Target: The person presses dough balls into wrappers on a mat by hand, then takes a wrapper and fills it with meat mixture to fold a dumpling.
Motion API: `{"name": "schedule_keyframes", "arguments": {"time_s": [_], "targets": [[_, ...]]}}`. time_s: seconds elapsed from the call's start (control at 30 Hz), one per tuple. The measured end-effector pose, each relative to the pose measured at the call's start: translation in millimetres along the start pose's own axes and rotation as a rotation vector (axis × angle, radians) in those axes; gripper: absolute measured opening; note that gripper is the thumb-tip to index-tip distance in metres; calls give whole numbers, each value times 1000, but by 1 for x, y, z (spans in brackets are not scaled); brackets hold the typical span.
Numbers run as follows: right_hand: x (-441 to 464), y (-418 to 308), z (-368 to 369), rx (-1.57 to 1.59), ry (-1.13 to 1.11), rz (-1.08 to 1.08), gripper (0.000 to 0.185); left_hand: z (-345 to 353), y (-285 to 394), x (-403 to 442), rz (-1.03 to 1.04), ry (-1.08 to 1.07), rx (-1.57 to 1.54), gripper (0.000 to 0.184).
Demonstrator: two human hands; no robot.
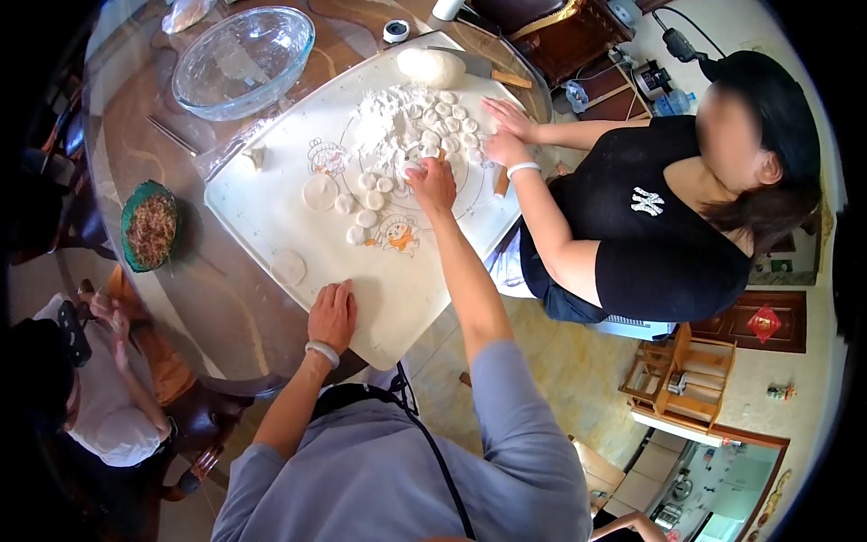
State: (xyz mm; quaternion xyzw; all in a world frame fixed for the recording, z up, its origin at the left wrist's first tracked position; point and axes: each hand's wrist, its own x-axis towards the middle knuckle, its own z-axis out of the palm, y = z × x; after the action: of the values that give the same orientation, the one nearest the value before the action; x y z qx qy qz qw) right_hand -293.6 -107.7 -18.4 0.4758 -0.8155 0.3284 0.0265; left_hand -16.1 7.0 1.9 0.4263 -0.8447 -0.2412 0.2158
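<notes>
My right hand [432, 183] reaches over the white mat [397, 298], its fingers closed down at the edge of the flour pile [384, 126]; what they hold is hidden. My left hand [333, 316] rests on the mat's near edge, palm down and holding nothing. Small dough pieces [366, 218] lie left of my right hand, beside a flat dough round [320, 192]. Another flat round [289, 268] is near the mat's left edge. More dough pieces [452, 125] sit beyond my right hand. At the far corner is a large dough lump [431, 68].
A co-worker [641, 199] on the right has both hands at the mat's right edge, near a rolling pin [500, 182]. A knife [479, 65] lies at the far corner. A glass bowl [244, 63] and a green bowl of filling [151, 226] stand left. Another person [117, 388] sits lower left.
</notes>
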Motion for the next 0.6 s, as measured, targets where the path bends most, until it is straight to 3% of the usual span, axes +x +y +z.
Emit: {"name": "schedule_keyframes", "arguments": {"time_s": [0.07, 0.17, 0.2, 0.3, 0.43, 0.57, 0.6], "targets": [[1, 0, 6, -50, 25, -31, 24, 3, -1, 1, 2, -5, 9, 23], [5, -1, -2, 169, -182, 63, 22, 2, 1, 2, 2, 9, -3, 23], [4, -4, -6, 234, -133, 102, 21, 2, 1, 4, 8, 19, -14, 23], [0, 6, -11, 229, -115, 216, 22, 1, -2, -2, 4, 26, -25, 23], [5, 10, -13, 206, -29, 204, 29, 3, -2, 1, 15, 22, -16, 24], [-4, 26, -14, 33, -236, 257, 32, 3, -2, 0, 13, 17, -15, 24], [-11, 26, -16, 238, -188, 241, 23, 2, -2, 1, 16, 17, -15, 24]]}}
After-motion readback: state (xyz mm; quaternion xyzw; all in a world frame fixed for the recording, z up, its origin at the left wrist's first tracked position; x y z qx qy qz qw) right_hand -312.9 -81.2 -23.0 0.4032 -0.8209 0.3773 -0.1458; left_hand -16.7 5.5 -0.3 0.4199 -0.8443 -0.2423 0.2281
